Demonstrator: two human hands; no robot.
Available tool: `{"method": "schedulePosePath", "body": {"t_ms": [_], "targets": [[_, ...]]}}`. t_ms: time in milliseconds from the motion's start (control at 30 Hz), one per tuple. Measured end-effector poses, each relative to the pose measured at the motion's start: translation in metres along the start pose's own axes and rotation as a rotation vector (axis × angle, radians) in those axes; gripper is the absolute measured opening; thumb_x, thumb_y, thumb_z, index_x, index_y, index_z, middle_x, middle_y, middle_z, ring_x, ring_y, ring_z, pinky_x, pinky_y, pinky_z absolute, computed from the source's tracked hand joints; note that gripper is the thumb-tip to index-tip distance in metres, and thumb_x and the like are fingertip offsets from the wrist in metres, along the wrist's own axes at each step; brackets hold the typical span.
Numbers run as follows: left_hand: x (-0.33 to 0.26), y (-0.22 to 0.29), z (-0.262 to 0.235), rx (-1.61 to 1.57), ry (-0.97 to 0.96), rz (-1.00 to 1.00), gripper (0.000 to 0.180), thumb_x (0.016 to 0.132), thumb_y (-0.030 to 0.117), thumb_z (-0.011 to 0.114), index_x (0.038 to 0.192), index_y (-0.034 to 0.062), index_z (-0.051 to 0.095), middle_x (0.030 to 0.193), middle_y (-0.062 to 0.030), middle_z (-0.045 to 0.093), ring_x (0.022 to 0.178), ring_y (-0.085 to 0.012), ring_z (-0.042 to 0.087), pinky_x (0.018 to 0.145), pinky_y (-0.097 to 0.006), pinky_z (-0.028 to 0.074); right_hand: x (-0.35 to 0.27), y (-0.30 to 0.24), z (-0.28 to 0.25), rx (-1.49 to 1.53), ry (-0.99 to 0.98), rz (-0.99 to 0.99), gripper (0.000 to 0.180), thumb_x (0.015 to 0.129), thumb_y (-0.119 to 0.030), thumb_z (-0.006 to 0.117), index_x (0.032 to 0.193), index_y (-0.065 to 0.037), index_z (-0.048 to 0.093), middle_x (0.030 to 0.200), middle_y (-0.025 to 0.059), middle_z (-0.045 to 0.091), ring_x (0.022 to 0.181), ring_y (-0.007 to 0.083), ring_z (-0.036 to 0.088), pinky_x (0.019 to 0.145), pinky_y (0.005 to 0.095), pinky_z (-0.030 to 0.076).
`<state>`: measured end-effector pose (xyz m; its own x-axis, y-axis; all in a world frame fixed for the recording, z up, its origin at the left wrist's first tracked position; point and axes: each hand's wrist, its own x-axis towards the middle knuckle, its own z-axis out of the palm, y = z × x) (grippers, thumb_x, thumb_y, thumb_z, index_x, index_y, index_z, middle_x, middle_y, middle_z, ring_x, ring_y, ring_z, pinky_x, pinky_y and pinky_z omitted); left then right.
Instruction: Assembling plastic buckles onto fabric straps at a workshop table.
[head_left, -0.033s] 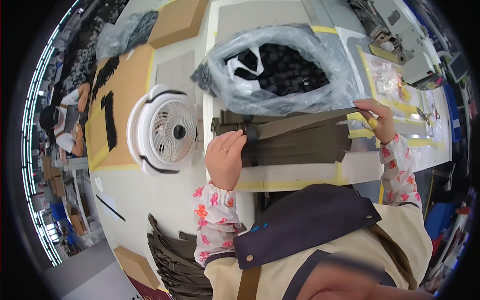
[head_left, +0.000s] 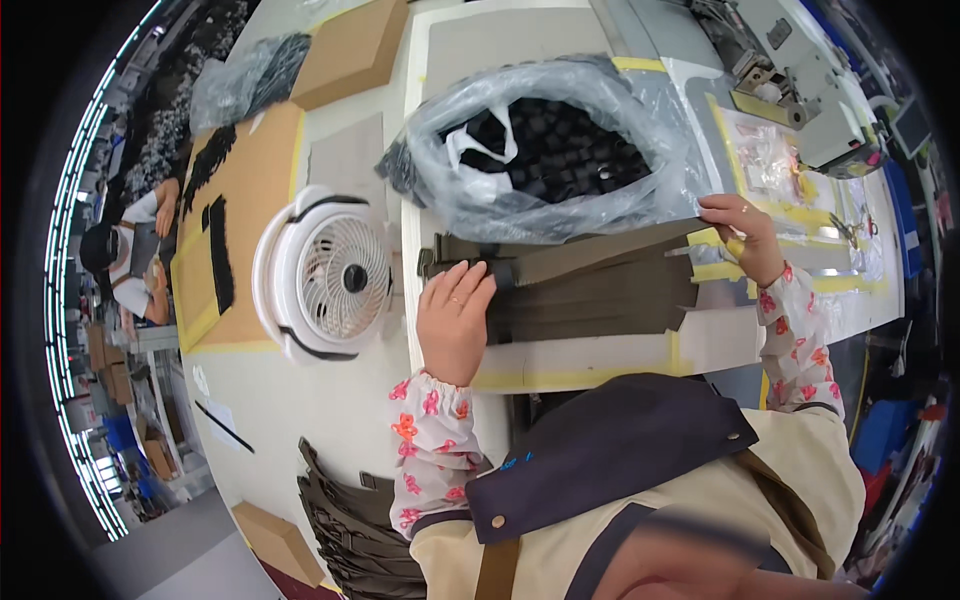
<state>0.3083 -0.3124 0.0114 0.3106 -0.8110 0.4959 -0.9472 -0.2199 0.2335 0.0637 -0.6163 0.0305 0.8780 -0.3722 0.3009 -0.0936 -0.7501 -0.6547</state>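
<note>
- We see the right hand (head_left: 745, 235) pinching the right end of a dark olive strap (head_left: 600, 257) between thumb and fingers.
- We see the left hand (head_left: 455, 325) at the strap's left end, its fingers close together and bent; the thumb is hidden, so we cannot tell whether they pinch it.
- Just beside the left fingertips we make out a small black piece (head_left: 502, 274) at that end of the strap.
- The strap slants up to the right, over a stack of olive straps (head_left: 600, 305) lying along the near edge of the table (head_left: 728, 346), where yellow tape (head_left: 560, 380) runs.
- Behind the stack, toward the far edge, we find an open clear plastic bag (head_left: 430, 130) of small black parts (head_left: 575, 150), with a white plastic handle (head_left: 500, 135) inside.
- Near the table's right edge we see scissors (head_left: 848, 228) and, farther back, a grey machine (head_left: 830, 100).
- Past the left edge, on a second pale surface (head_left: 270, 400), we have a white fan (head_left: 268, 270), a cardboard box (head_left: 350, 55) and black strips (head_left: 218, 255) on brown board (head_left: 262, 200).
- More olive straps hang in a bunch (head_left: 350, 530) at that surface's near edge.
- Beyond its far left side we notice a co-worker (head_left: 135, 265).
</note>
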Motion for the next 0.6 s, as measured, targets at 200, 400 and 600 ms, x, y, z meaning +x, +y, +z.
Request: {"method": "schedulePosePath", "body": {"t_ms": [200,400,600], "targets": [[0.026,-0.006,0.017,-0.447,-0.009,-0.482,0.040,0.075,0.017,0.064,0.111,0.0019,0.053,0.111,-0.0147,0.054,0.104,-0.0295,0.051,0.097,-0.040,0.031,0.029,0.050,-0.014,-0.028,-0.079,0.319,0.041,0.076,-0.012,0.061,0.115,-0.004,0.049,0.113,0.0147,0.054,0.100,0.0305,0.054,0.083,0.0326,0.043],[0.105,-0.113,0.076,-0.451,0.106,-0.766,0.111,0.056,0.041,0.077,0.131,-0.0082,0.012,0.128,-0.0325,0.029,0.121,-0.0403,0.030,0.101,-0.039,0.025,0.126,0.095,0.074,-0.203,0.032,0.233,0.092,0.068,-0.040,0.070,0.135,-0.004,0.018,0.123,0.0277,0.041,0.116,0.0400,0.039,0.096,0.0393,0.033],[0.132,-0.125,0.101,-0.431,0.218,-0.798,0.033,0.061,0.017,0.063,0.087,-0.0021,0.055,0.085,-0.0240,0.058,0.085,-0.0400,0.056,0.077,-0.045,0.043,0.167,0.151,0.081,0.199,0.081,0.324,0.051,0.072,-0.025,0.067,0.113,0.000,0.049,0.109,0.0164,0.056,0.101,0.0293,0.052,0.086,0.0364,0.039]]}}
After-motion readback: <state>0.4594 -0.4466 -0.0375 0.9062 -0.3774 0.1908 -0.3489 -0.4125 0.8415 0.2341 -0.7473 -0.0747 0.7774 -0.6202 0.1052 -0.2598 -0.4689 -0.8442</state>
